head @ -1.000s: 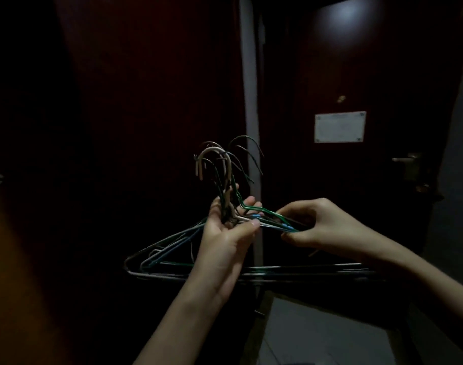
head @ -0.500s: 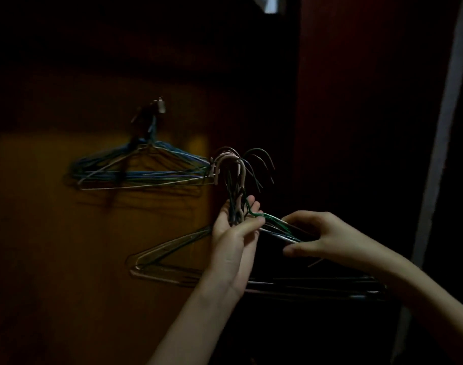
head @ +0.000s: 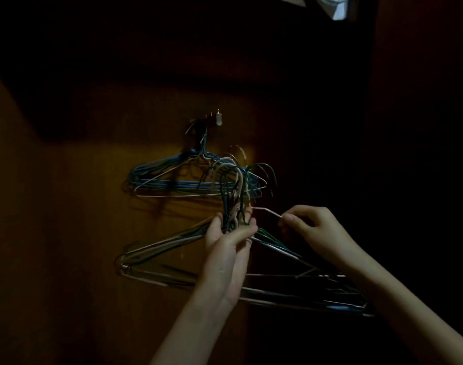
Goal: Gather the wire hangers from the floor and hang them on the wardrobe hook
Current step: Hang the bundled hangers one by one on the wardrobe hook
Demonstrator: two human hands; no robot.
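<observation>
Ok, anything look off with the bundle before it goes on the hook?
Yes. One pale wire juts sideways out of the bundle at the necks, and the right hand pinches its end. The left hand grips the necks. The hook tops splay apart, unaligned.

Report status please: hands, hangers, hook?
Left hand grips hanger bunch at necks. Right hand pinches one pale wire. Wardrobe hook already holds other hangers.

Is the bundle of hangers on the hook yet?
Not yet. The left hand grips the bundle below the hook.
</observation>
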